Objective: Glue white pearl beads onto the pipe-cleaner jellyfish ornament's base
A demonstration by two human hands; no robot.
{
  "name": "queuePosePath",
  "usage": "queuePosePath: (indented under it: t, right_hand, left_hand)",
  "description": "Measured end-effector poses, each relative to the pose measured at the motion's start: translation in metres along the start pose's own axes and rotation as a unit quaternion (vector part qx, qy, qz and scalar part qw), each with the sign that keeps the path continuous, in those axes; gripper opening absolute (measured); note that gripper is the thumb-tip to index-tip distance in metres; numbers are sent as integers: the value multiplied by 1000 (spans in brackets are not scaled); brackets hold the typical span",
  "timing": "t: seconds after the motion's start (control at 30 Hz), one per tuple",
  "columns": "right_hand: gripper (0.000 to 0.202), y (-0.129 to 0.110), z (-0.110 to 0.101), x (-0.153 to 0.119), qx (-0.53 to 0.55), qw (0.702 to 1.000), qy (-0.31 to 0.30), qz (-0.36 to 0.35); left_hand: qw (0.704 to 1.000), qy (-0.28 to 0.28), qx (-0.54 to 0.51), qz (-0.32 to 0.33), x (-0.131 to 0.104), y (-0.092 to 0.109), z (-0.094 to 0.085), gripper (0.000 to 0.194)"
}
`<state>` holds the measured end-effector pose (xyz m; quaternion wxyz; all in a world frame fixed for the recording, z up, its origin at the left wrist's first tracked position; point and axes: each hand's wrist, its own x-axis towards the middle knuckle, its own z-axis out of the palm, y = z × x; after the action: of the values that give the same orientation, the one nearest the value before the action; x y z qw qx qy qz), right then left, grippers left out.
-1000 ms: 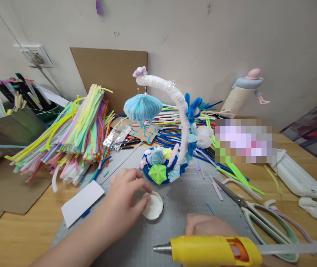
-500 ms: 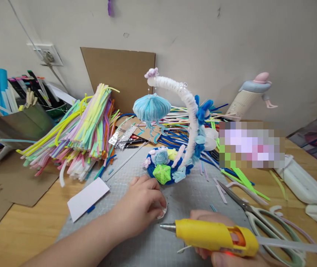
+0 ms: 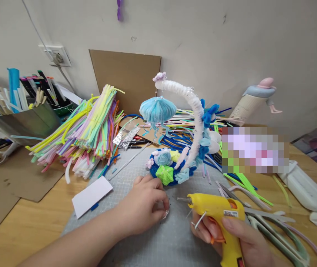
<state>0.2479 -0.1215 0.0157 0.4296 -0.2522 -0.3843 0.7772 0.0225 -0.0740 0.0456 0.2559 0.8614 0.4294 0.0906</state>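
Since the earlier frames, the yellow glue gun (image 3: 214,204) has come up and swung upright, and the left hand (image 3: 145,203) has closed over the small white disc (image 3: 166,214), which lay in plain sight a second ago.

From the head view, I have the left thumb and forefinger drawn together on the disc, with hardly any gap between the tips. Only a sliver of its rim shows, and I can't tell whether it is clear of the cutting mat (image 3: 181,243). It sits in front of the blue decorated base (image 3: 172,180), apart from it. My right hand (image 3: 249,241) is wrapped round the gun's handle, fingers curled by the orange trigger (image 3: 216,231); how hard they squeeze, I can't tell. The nozzle (image 3: 184,200) points left, above and beside the disc, touching nothing.

For good control, I'd keep the left pinch on the very edge and leave the face exposed, so no fingertip sits where hot glue might land. The gun wants a steady wrist and a light, even squeeze, its wire stand (image 3: 200,220) kept off the left fingers. I'd also give the arch (image 3: 194,107) and hanging jellyfish (image 3: 157,109) a wide berth, as glue strings could catch them.
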Motion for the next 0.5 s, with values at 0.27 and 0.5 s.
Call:
queuePosePath:
  t: [0.27, 0.5]
  right_hand:
    - [29, 2, -1, -4, 15, 999, 15, 24]
    - [29, 1, 0, -3, -1, 999, 30, 28]
  left_hand:
    - [1000, -10, 23, 6, 0, 4, -4, 6]
    - [999, -6, 35, 9, 1, 8, -4, 6]
